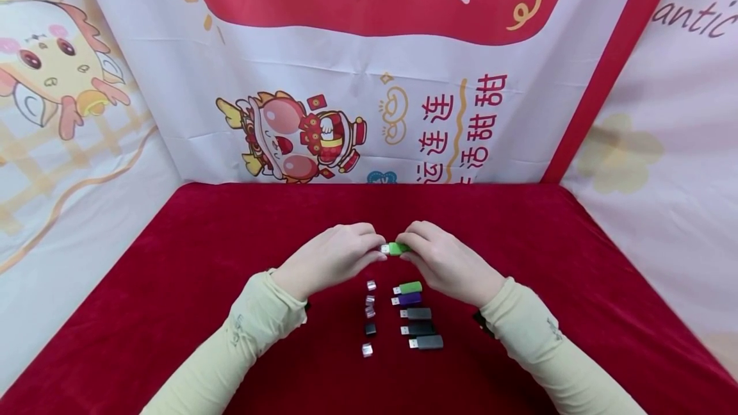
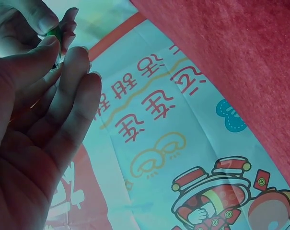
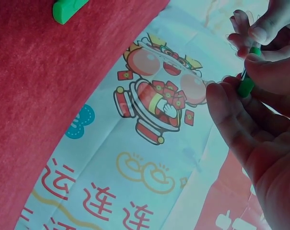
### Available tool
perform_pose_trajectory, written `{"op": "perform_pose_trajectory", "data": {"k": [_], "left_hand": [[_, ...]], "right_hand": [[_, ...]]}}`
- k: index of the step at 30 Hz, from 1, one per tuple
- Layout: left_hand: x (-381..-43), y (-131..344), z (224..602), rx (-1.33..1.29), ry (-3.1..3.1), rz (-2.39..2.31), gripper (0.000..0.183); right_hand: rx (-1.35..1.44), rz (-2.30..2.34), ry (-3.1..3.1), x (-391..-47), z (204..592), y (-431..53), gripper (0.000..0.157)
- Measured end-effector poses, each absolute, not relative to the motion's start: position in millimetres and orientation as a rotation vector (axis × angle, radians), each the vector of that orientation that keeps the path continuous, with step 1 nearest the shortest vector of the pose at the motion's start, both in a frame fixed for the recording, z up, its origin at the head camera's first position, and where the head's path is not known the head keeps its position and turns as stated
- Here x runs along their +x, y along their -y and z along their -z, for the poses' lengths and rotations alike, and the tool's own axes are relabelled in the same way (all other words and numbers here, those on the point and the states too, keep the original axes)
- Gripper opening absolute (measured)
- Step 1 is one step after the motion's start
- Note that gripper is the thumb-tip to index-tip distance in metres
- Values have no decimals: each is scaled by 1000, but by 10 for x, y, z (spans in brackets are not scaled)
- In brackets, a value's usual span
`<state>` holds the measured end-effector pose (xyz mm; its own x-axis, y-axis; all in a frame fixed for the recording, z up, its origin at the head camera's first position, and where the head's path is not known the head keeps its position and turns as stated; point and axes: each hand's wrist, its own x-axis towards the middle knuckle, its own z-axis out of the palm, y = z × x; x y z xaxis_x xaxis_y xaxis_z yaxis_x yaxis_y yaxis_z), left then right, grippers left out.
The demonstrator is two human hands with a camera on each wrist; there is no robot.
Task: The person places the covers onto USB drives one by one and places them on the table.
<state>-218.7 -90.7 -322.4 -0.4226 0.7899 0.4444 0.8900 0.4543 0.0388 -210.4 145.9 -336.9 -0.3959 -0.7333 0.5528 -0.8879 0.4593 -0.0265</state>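
In the head view, both hands meet above the back middle of the red table. My right hand [image 1: 446, 264] pinches the body of a green USB flash drive [image 1: 396, 248] between thumb and fingers. From the other side, my left hand [image 1: 328, 258] has its thumb and fingertips on the drive's silvery plug end. Whether a clear cap sits on that end cannot be told. Green also shows between the fingertips in the left wrist view, beside the left hand [image 2: 44, 105]. In the right wrist view, the right hand [image 3: 274, 115] covers much of the drive.
Closer to the person lies a column of uncapped USB drives: a green one [image 1: 410, 287], a purple one [image 1: 409, 299] and several dark grey ones [image 1: 426, 342]. Left of them are several small clear caps [image 1: 367, 350] and a black cap [image 1: 370, 330]. Printed cloths [image 1: 392, 63] enclose the table.
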Motion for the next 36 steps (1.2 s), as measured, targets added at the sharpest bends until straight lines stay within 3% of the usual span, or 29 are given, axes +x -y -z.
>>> {"op": "perform_pose_trajectory", "data": {"k": [36], "left_hand": [[-2105, 847, 3237, -1388, 2448, 202, 19]], "right_hand": [[1359, -378, 2329, -2055, 3356, -1452, 34]]}}
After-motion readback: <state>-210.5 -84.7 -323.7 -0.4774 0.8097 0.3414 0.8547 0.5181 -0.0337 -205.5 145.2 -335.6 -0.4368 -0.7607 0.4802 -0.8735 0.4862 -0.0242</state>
